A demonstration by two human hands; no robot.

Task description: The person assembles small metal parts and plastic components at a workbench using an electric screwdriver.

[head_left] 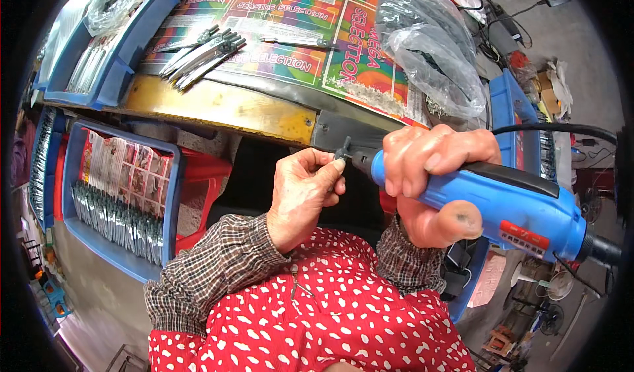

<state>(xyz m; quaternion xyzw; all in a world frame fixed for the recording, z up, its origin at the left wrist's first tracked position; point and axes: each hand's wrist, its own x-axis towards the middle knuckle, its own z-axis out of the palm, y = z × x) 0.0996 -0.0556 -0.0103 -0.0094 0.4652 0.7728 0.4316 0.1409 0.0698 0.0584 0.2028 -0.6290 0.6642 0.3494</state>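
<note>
My right hand (439,164) is wrapped round a blue electric screwdriver (508,207), whose tip points left. Just left of that tip, my left hand (297,190) pinches a small dark grey part (343,150) between thumb and fingertips. Whether the tip touches the part I cannot tell. Both hands are in front of the table edge, above my lap. On the table beyond them lies a heap of slim metal pieces with dark ends (205,52). A single similar piece (298,42) rests to the right of the heap.
A clear plastic bag of dark parts (432,48) is on the table (218,111). Left of me, a blue bin (176,207) filled with rows of pieces stands by a red stool (205,190). Another blue bin (115,85) sits at the table's left. The screwdriver's black cable (561,128) runs right.
</note>
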